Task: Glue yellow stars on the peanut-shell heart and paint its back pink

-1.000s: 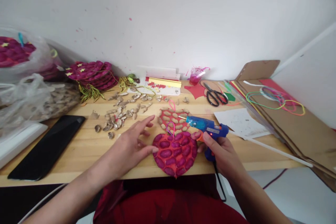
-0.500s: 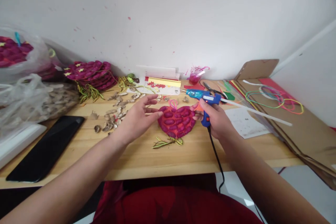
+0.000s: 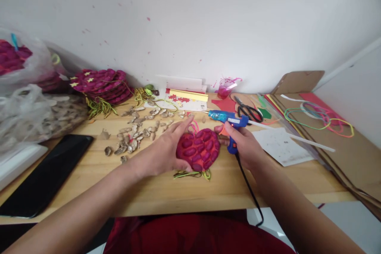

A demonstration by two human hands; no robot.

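Observation:
A glue gun [image 3: 222, 116] with a blue body, a glue stick at its back and a black cord is in my right hand [image 3: 242, 141], its nozzle pointing left. My left hand [image 3: 169, 143] grips the left edge of a magenta heart-shaped ornament [image 3: 199, 150], thumb at the bottom and fingers at the top. Rows of painted shells cover the ornament. A pink loop [image 3: 195, 126] stands at its top, and yellow-green cords [image 3: 205, 174] hang from its lower edge. The fingertips of my right hand are near the ornament's right edge; whether they touch it I cannot tell.
Loose peanut-like shells [image 3: 133, 135] lie left of centre. A stack of similar ornaments [image 3: 102, 83], a plastic bag of shells [image 3: 62, 115] and a black phone [image 3: 47, 174] are at left. Scissors [image 3: 250, 111], a cup [image 3: 224, 88], papers [image 3: 281, 147] and cardboard [image 3: 333, 139] lie behind and right.
My left hand has moved down and closed round the ornament's left side. The ornament has turned and shifted slightly. The glue gun stays in my right hand; the view has shifted a little.

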